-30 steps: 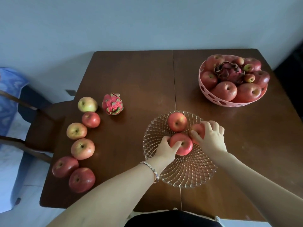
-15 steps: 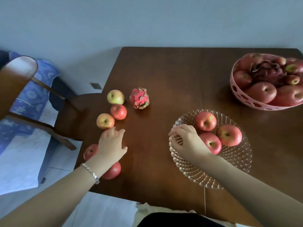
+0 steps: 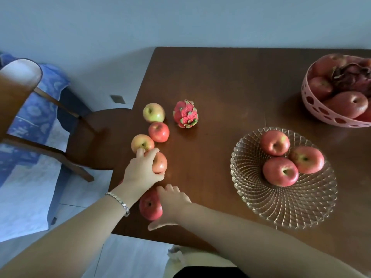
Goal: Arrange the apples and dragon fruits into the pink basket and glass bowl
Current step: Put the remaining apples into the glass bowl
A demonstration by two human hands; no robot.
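- The right hand [image 3: 172, 203] left the glass bowl within the past second. It is now spread round the near red apple [image 3: 149, 205] at the near edge of the tabletop [image 3: 220, 87], with fingers on the far side and thumb on the near side, not yet closed on it.
- That apple sits with its stem dimple facing up.
- The left hand [image 3: 142, 171] has also come across from the bowl. Its fingers and thumb are curled over the blush apple [image 3: 160, 163], next along the loose row. This looks like a fresh pair being picked up.
- Beyond it the yellow-red apple [image 3: 141, 143], small red apple [image 3: 159, 131] and green apple [image 3: 153, 112] lie untouched, all with stem dimples up.
- The loose dragon fruit [image 3: 185, 113] lies just right of the green apple. Its long axis runs roughly far to near, with the leafy scaled end pointing toward the person.
- The glass bowl [image 3: 285, 217], well to the right, holds three apples touching one another, released and settled.
- The pink basket [image 3: 313, 109] at the far right is piled with apples and a dark dragon fruit [image 3: 351, 77], so I judge the remaining apples belong in the bowl.
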